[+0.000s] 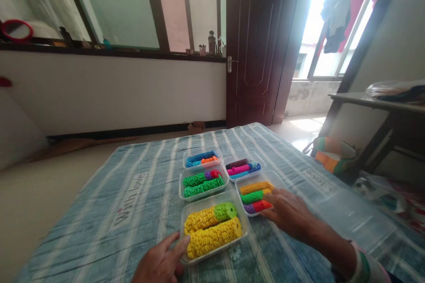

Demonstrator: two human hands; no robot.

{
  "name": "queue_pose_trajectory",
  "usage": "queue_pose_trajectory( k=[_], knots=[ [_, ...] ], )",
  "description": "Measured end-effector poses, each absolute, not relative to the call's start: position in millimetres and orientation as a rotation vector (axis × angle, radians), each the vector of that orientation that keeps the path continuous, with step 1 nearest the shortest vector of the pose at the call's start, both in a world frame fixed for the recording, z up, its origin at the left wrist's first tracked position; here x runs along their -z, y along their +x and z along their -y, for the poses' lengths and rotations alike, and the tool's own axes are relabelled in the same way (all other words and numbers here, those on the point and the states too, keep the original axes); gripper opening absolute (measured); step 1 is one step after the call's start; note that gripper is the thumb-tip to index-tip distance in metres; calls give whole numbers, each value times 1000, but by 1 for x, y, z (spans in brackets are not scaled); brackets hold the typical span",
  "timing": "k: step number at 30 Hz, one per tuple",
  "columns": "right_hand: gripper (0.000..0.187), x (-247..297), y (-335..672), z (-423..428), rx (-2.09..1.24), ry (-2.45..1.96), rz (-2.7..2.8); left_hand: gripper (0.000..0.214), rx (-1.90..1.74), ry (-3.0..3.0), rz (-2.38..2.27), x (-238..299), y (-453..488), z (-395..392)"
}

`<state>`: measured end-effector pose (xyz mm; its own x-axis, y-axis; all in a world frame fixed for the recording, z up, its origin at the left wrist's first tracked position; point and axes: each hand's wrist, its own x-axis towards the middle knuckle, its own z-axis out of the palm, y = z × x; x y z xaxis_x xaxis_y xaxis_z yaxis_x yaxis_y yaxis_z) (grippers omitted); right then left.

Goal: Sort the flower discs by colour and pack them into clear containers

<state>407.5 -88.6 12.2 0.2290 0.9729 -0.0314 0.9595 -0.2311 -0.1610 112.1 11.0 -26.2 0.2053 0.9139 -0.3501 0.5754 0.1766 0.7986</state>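
Observation:
My left hand [161, 258] is at the near left corner of a clear plastic container [215, 254], thumb against its rim. Two rows of plastic snowflake discs lie in it: a yellow-and-lime row [202, 219] and a yellow row [212, 238]. My right hand [288, 212] reaches over the right side of another clear container [279, 179]. Its fingers close around the right end of a purple-and-red row of discs [255, 206] and partly hide it. A green row [252, 197] and an orange row [254, 187] lie beside it.
Farther back stand a container with green rows [204, 185], one with blue and orange rows [201, 159] and one with pink and blue rows [244, 169]. A loose pale disc [235, 253] and clear plastic lids [358, 216] lie on the striped bedspread [139, 185].

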Motion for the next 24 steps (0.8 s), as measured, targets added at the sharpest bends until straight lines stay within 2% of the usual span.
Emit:
queue_pose_trajectory(
  k=[8, 15, 24],
  knots=[
    [27, -22, 433, 103, -147, -2335, 1765, 68, -576, 1875, -1653, -12, 129, -104],
    [27, 6, 482, 155, 55, -2497, 1555, 74, -299, 2000, -1567, -11, 173, -164],
    [27, 40, 505, 231, 148, -2747, 1329, 55, -100, 2074, -1521, -13, 173, -204]
  ],
)
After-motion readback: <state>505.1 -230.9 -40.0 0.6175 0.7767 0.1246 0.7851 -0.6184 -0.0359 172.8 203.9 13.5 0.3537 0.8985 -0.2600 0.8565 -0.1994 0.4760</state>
